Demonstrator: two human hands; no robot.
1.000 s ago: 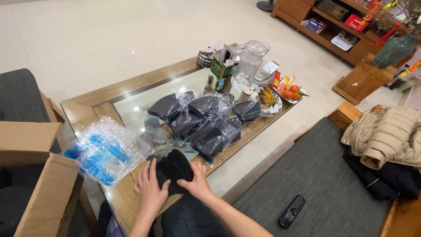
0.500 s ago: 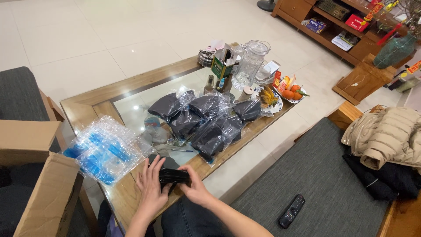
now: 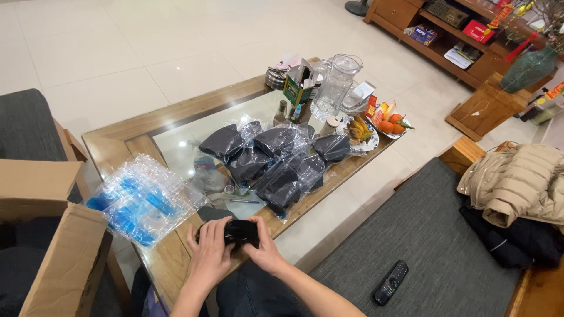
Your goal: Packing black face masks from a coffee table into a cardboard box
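Observation:
My left hand point(image 3: 210, 253) and my right hand point(image 3: 265, 251) together grip a folded black cloth item point(image 3: 241, 230) at the near edge of the glass-topped wooden table point(image 3: 147, 136). Both hands press it into a small roll. Just beyond lie several black cloth items sealed in clear plastic bags point(image 3: 276, 164). A stack of clear bags with blue print point(image 3: 141, 199) rests on the table to the left of my hands. A pen point(image 3: 244, 201) lies on the glass between the bags and my hands.
An open cardboard box point(image 3: 53, 246) stands at the left. A glass jug point(image 3: 336, 88), a small green box point(image 3: 296, 91) and a plate of fruit point(image 3: 385, 126) sit at the table's far end. A remote point(image 3: 390, 282) and jackets point(image 3: 520, 188) lie on the grey sofa at right.
The black cloth lay spread flat under my hands a second ago; both hands have folded it up into a compact bundle held between them.

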